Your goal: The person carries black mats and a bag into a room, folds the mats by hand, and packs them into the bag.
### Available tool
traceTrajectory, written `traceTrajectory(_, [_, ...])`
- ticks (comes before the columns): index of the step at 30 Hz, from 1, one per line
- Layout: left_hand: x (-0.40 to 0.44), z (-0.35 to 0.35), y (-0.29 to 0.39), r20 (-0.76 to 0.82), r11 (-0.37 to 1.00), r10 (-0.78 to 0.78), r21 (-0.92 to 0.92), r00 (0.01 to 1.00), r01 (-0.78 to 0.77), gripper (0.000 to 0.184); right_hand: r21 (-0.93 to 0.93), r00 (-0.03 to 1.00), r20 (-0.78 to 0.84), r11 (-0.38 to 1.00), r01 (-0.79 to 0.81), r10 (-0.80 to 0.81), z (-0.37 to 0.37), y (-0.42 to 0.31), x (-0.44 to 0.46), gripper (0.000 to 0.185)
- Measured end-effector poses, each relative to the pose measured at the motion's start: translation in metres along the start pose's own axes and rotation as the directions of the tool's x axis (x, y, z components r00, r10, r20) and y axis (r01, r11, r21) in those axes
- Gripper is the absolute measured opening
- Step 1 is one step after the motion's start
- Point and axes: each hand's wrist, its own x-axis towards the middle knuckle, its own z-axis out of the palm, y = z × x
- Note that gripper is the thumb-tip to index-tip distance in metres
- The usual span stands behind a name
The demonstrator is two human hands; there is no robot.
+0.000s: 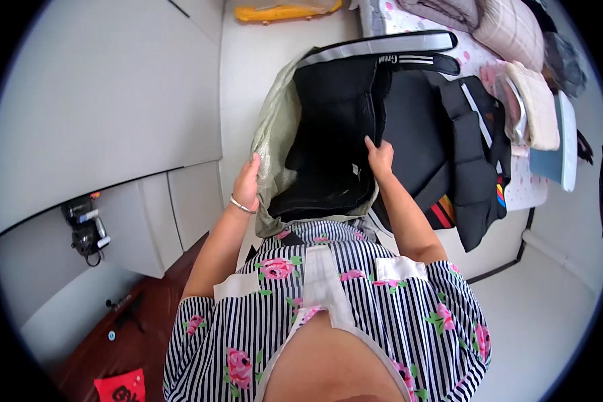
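A pale green woven sack [275, 144] stands open in front of my body, its mouth facing up. My left hand [246, 184] is closed on the sack's left rim. Inside lies black padded material [331, 100] with a small white tag near the bottom. My right hand [380, 159] is closed on the edge of the black padding at the sack's right side, thumb on top; its other fingers are partly hidden. Against that side rests a large black padded cover [415, 120] with grey straps and red and yellow stripes. A strap with white lettering [415, 61] crosses the top.
On the right, a bed with a dotted sheet [472, 60] holds a folded quilt [509, 30], folded cream cloth [534, 104] and a light blue box [564, 141]. White cabinets [114, 80] line the left. A yellow object [281, 12] lies at the far end.
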Motion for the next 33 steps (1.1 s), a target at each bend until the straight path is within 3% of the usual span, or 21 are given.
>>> traceTrajectory(6, [0.005, 0.049, 0.054, 0.16, 0.999, 0.039, 0.006, 0.986, -0.041, 0.047, -0.172, 0.992, -0.058, 0.98, 0.099, -0.11, -0.077, -0.122, 0.03, 0.039])
traceTrajectory(7, [0.006, 0.056, 0.058, 0.144, 0.999, 0.049, -0.02, 0.988, -0.046, 0.047, -0.057, 0.987, -0.014, 0.986, 0.156, -0.158, -0.077, -0.13, 0.032, 0.043])
traceTrajectory(10, [0.02, 0.06, 0.044, 0.124, 0.998, 0.054, -0.015, 0.991, -0.053, 0.048, 0.212, 0.901, 0.033, 0.884, 0.417, -0.432, -0.056, -0.121, 0.036, 0.075])
traceTrajectory(11, [0.031, 0.053, 0.034, 0.113, 1.0, 0.016, -0.022, 0.993, -0.014, 0.048, 0.109, 0.913, 0.177, 0.929, 0.354, -0.369, -0.044, -0.112, 0.035, 0.087])
traceTrajectory(12, [0.042, 0.042, 0.02, 0.097, 0.999, -0.026, -0.029, 0.995, 0.029, 0.048, -0.012, 0.889, 0.179, 0.903, 0.43, -0.421, -0.015, -0.09, 0.037, 0.083])
traceTrajectory(13, [0.058, 0.025, 0.0, 0.039, 0.996, -0.041, 0.079, 0.998, 0.038, 0.048, -0.111, 0.903, 0.255, 0.917, 0.384, -0.347, 0.005, -0.078, 0.026, 0.079])
traceTrajectory(14, [0.066, 0.02, -0.02, 0.029, 0.997, -0.063, 0.056, 0.998, 0.061, 0.048, -0.245, 0.918, 0.328, 0.919, 0.31, -0.222, 0.02, -0.072, 0.016, 0.075])
traceTrajectory(15, [0.067, 0.021, -0.032, 0.088, 0.995, -0.103, 0.013, 0.991, 0.103, 0.048, -0.288, 0.914, 0.303, 0.888, 0.357, -0.269, 0.037, -0.056, 0.005, 0.073])
traceTrajectory(16, [0.073, 0.012, -0.052, 0.023, 0.992, -0.126, 0.029, 0.992, 0.126, 0.046, -0.363, 0.918, 0.324, 0.865, 0.346, -0.231, 0.041, -0.055, -0.008, 0.066])
traceTrajectory(18, [0.072, -0.001, -0.078, -0.036, 0.958, -0.112, 0.261, 0.993, 0.118, 0.044, -0.455, 0.928, 0.352, 0.845, 0.281, -0.12, 0.045, -0.057, -0.021, 0.059])
traceTrajectory(20, [0.044, 0.004, -0.066, -0.104, 0.95, -0.091, 0.288, 0.99, 0.118, 0.042, -0.416, 0.959, 0.255, 0.881, 0.225, -0.124, 0.039, -0.054, -0.022, 0.055])
traceTrajectory(21, [0.033, 0.012, -0.056, -0.136, 0.947, -0.079, 0.3, 0.988, 0.117, 0.042, -0.302, 0.947, 0.254, 0.915, 0.269, -0.195, 0.032, -0.051, -0.02, 0.058])
traceTrajectory(24, [0.017, 0.015, -0.019, -0.003, 0.983, -0.121, 0.14, 0.993, 0.121, 0.037, 0.05, 0.868, 0.279, 0.909, 0.414, -0.41, 0.013, -0.082, 0.01, 0.071])
traceTrajectory(25, [0.014, 0.007, -0.015, 0.039, 0.979, -0.134, 0.16, 0.99, 0.126, 0.04, 0.103, 0.858, 0.251, 0.894, 0.436, -0.448, 0.011, -0.097, 0.023, 0.073])
traceTrajectory(26, [0.018, -0.013, -0.022, 0.029, 0.944, -0.143, 0.303, 0.989, 0.127, 0.038, 0.155, 0.845, 0.217, 0.872, 0.464, -0.489, 0.012, -0.115, 0.036, 0.076])
traceTrajectory(27, [0.029, -0.043, -0.039, 0.018, 0.889, -0.148, 0.439, 0.989, 0.125, 0.037, 0.083, 0.844, 0.135, 0.855, 0.512, -0.519, 0.015, -0.132, 0.046, 0.077])
traceTrajectory(29, [0.033, -0.05, -0.043, 0.036, 0.863, -0.117, 0.499, 0.992, 0.084, 0.036, -0.082, 0.853, 0.051, 0.849, 0.522, -0.52, 0.018, -0.165, 0.059, 0.083])
traceTrajectory(30, [0.031, -0.03, -0.034, 0.068, 0.905, -0.081, 0.423, 0.994, 0.045, 0.035, -0.19, 0.915, 0.104, 0.895, 0.403, -0.39, 0.019, -0.175, 0.065, 0.07])
traceTrajectory(31, [0.028, -0.004, -0.024, 0.106, 0.937, -0.031, 0.349, 0.994, -0.008, 0.034, -0.218, 0.921, 0.062, 0.895, 0.389, -0.385, 0.021, -0.171, 0.078, 0.059])
traceTrajectory(33, [0.039, 0.018, -0.011, 0.005, 0.955, 0.051, 0.291, 0.999, -0.05, 0.038, -0.26, 0.913, 0.041, 0.878, 0.403, -0.407, 0.032, -0.158, 0.086, 0.042])
